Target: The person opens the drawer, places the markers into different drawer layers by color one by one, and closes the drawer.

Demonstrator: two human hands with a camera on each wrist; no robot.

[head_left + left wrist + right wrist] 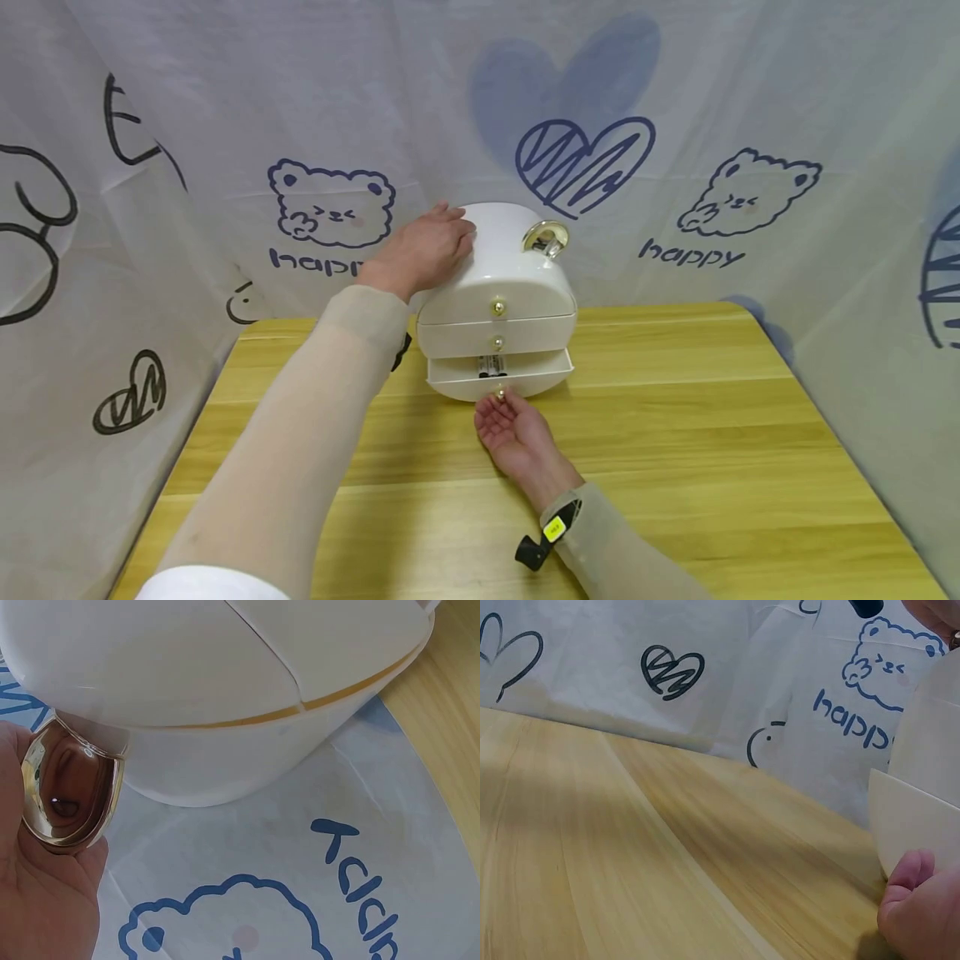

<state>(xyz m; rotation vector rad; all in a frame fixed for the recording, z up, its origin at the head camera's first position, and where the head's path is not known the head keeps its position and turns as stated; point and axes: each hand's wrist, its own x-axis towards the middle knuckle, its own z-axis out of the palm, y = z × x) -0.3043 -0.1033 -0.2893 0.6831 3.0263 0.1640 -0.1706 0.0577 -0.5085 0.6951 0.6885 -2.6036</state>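
Observation:
A white storage box with a rounded top and gold-knobbed drawers stands at the back of the table. Its bottom drawer is pulled out, and small black-and-white cylinders that look like batteries lie inside. At the box's upper left is my left hand; the left wrist view has it gripping a gold side handle. Palm up, my right hand pinches the bottom drawer's knob between thumb and finger. In the right wrist view, that hand is partly cut off beside the drawer front.
A second gold handle sticks out on the box's right side. The wooden table extends in front and to both sides. Printed white cloth hangs close behind the box and along the sides.

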